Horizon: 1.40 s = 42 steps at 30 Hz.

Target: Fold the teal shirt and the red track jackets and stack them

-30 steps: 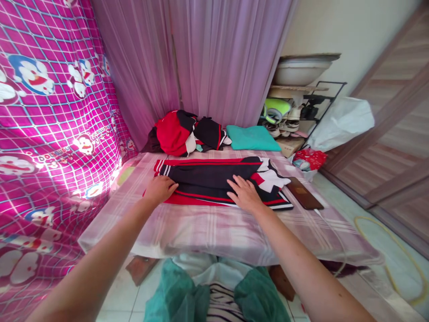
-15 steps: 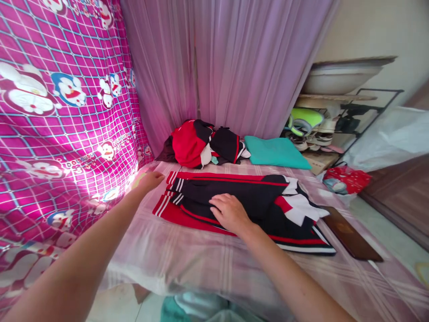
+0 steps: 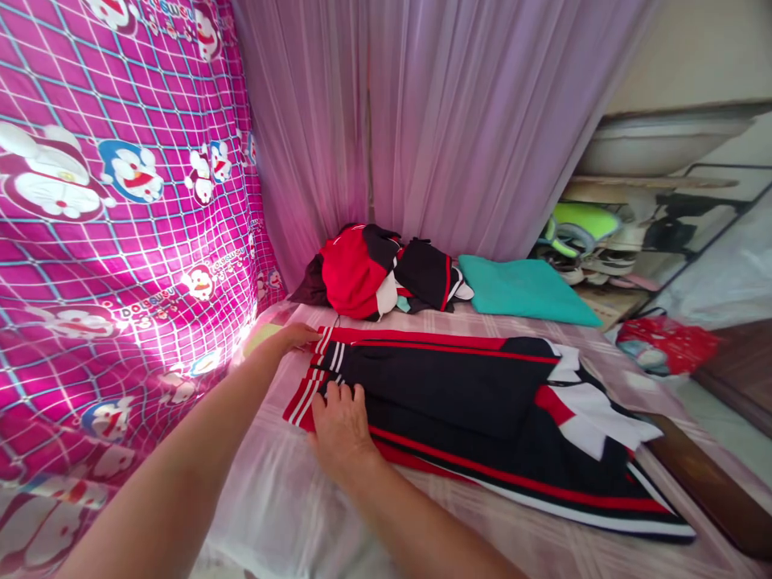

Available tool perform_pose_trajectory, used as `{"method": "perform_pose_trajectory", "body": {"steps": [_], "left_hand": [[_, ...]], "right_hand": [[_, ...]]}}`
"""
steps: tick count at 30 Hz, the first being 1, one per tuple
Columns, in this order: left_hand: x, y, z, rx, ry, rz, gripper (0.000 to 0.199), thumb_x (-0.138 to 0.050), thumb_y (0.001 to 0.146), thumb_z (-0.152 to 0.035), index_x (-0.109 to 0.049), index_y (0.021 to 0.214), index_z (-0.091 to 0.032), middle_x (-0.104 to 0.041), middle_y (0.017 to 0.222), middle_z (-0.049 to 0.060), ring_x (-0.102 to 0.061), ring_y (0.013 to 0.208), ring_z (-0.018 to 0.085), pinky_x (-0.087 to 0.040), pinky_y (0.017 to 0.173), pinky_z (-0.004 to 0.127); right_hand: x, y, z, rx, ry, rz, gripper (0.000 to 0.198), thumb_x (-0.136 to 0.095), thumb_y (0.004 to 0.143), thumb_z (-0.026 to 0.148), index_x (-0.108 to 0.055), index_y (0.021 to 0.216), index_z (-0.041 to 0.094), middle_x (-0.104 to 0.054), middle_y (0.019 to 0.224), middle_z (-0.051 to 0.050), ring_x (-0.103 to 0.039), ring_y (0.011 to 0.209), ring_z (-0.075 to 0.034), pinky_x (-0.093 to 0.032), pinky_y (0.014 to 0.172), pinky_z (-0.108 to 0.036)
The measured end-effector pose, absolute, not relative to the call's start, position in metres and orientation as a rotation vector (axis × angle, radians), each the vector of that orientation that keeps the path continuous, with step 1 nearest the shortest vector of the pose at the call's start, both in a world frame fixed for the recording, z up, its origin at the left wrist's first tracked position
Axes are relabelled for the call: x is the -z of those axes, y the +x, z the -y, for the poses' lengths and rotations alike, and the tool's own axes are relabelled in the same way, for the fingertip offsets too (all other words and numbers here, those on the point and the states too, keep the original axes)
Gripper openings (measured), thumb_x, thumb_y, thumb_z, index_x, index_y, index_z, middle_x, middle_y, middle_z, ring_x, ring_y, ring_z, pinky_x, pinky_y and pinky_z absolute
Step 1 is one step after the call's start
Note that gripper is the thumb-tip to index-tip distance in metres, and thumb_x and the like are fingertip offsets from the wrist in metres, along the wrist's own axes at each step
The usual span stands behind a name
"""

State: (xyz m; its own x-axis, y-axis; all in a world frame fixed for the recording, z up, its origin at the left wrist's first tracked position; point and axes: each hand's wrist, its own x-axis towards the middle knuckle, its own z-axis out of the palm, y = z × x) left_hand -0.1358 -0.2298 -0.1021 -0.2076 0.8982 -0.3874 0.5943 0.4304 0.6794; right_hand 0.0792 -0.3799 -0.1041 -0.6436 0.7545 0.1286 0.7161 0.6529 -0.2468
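Observation:
A black, red and white jacket [image 3: 446, 394] lies folded lengthwise on the bed, its striped cuffs and red ribbed hem toward the left. At the hem's far corner, my left hand [image 3: 295, 338] has its fingers closed on the edge; the thumb is mostly hidden. My right hand [image 3: 342, 426] rests palm down on the near side of the cuffs, fingers a little apart and slightly bent, covering part of the hem.
Behind the jacket are a heap of red and black clothes [image 3: 355, 277] and a folded teal cloth [image 3: 524, 288]. A dark phone [image 3: 705, 474] lies by the jacket's right end. A pink patterned curtain [image 3: 138, 265] hangs at left; a shoe rack [image 3: 675, 233] stands at right.
My right hand has moved left from the jacket's middle to its cuffs. My left hand has come to the hem's far corner and closed on it. The view has moved closer.

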Motion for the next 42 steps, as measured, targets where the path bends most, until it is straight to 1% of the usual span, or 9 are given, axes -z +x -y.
{"method": "perform_pose_trajectory", "body": {"steps": [8,12,18,22,26,30,34,38,42], "left_hand": [[0.113,-0.132,0.211,-0.458,1.21,-1.838,0.041,-0.085,0.049,-0.037,-0.061,0.078,-0.021,-0.053,0.052,-0.007,-0.053,0.053,0.013,-0.04,0.052,0.023],[0.111,-0.127,0.211,-0.503,1.217,-1.798,0.038,-0.086,0.048,-0.035,-0.059,0.072,-0.02,-0.051,0.05,-0.007,-0.053,0.053,0.012,-0.039,0.05,0.021],[0.081,-0.121,0.221,-0.616,1.185,-1.623,0.045,-0.087,0.051,-0.044,-0.065,0.083,-0.021,-0.07,0.077,0.0,-0.066,0.073,0.016,-0.052,0.064,0.025],[0.05,-0.095,0.216,-0.751,1.181,-1.486,0.047,-0.087,0.053,-0.04,-0.065,0.09,-0.02,-0.073,0.088,0.002,-0.067,0.077,0.017,-0.055,0.066,0.028],[0.02,-0.037,0.2,-0.813,1.208,-1.369,0.037,-0.082,0.06,-0.031,-0.063,0.089,-0.018,-0.07,0.08,0.001,-0.066,0.069,0.015,-0.055,0.06,0.026],[0.002,0.05,0.178,-0.721,1.284,-1.298,0.028,-0.076,0.065,-0.023,-0.064,0.09,-0.018,-0.069,0.075,0.0,-0.065,0.064,0.014,-0.053,0.057,0.023],[0.004,0.151,0.163,-0.655,1.363,-1.271,0.018,-0.068,0.073,-0.018,-0.061,0.09,-0.018,-0.067,0.071,0.0,-0.064,0.059,0.012,-0.052,0.054,0.021],[0.019,0.236,0.152,-0.638,1.427,-1.286,0.014,-0.059,0.081,-0.017,-0.057,0.095,-0.018,-0.068,0.073,0.002,-0.066,0.061,0.013,-0.053,0.056,0.021],[0.031,0.294,0.137,-0.644,1.476,-1.299,0.017,-0.054,0.086,-0.016,-0.055,0.103,-0.016,-0.07,0.083,0.006,-0.067,0.065,0.012,-0.054,0.06,0.022]], "right_hand": [[0.103,0.056,0.375,-0.342,-1.328,2.7,0.031,-0.046,0.093,0.015,-0.066,0.116,0.01,-0.063,0.119,-0.027,-0.06,0.111,-0.037,-0.035,0.099,-0.062],[0.096,0.063,0.372,-0.383,-1.302,2.658,0.03,-0.041,0.094,0.012,-0.068,0.109,0.013,-0.069,0.105,-0.021,-0.065,0.099,-0.032,-0.039,0.097,-0.057],[0.089,0.106,0.366,-0.489,-1.205,2.419,0.016,-0.052,0.085,0.019,-0.064,0.096,0.02,-0.071,0.1,-0.008,-0.065,0.097,-0.024,-0.037,0.103,-0.048],[0.089,0.14,0.359,-0.602,-1.138,2.181,0.022,-0.052,0.079,0.015,-0.063,0.097,0.023,-0.073,0.098,-0.004,-0.066,0.094,-0.021,-0.036,0.107,-0.044],[0.09,0.176,0.357,-0.596,-1.035,1.972,0.029,-0.052,0.078,0.018,-0.062,0.105,0.024,-0.074,0.105,-0.003,-0.068,0.095,-0.019,-0.033,0.113,-0.045],[0.089,0.221,0.358,-0.506,-1.05,1.833,0.018,-0.053,0.078,0.023,-0.062,0.093,0.026,-0.072,0.086,-0.001,-0.067,0.085,-0.02,-0.036,0.112,-0.045],[0.094,0.286,0.355,-0.375,-1.127,1.64,0.018,-0.052,0.081,0.028,-0.065,0.093,0.025,-0.072,0.09,-0.004,-0.067,0.096,-0.023,-0.037,0.112,-0.046],[0.104,0.359,0.351,-0.353,-1.26,1.441,0.027,-0.053,0.08,0.03,-0.067,0.101,0.022,-0.073,0.102,-0.009,-0.065,0.104,-0.027,-0.048,0.101,-0.044],[0.113,0.413,0.352,-0.35,-1.348,1.34,0.024,-0.053,0.079,0.029,-0.069,0.095,0.021,-0.073,0.092,-0.007,-0.066,0.092,-0.025,-0.052,0.092,-0.04]]}}
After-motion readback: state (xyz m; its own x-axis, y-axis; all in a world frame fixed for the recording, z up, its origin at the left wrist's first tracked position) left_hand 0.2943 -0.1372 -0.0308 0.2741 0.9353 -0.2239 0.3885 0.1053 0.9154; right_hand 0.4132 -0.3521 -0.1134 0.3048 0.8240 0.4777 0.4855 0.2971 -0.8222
